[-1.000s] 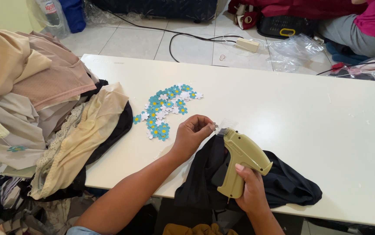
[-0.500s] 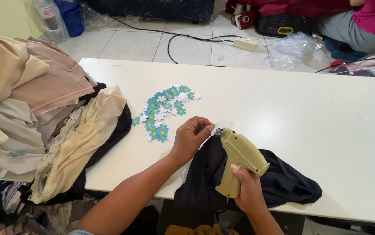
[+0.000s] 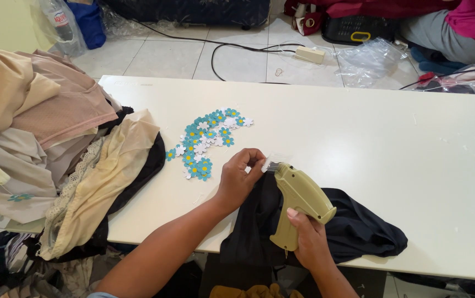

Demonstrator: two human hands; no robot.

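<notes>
My right hand (image 3: 308,243) grips the handle of a tan tagging gun (image 3: 300,203), held above a black garment (image 3: 353,229) at the near table edge. My left hand (image 3: 238,177) pinches something small at the gun's tip, where a clear strip of plastic fasteners (image 3: 273,163) sticks up. What the fingers pinch is too small to tell. A scatter of blue and white flower-shaped tags (image 3: 207,142) lies on the white table (image 3: 392,149), just beyond my left hand.
A tall pile of beige, pink and cream garments (image 3: 39,149) covers the table's left end. Beyond the table, on the tiled floor, lie a power strip with cables (image 3: 309,54), clear plastic bags (image 3: 370,58) and a seated person (image 3: 458,27) at the top right.
Both hands and the tagging gun stay in nearly the same place. The view has shifted slightly.
</notes>
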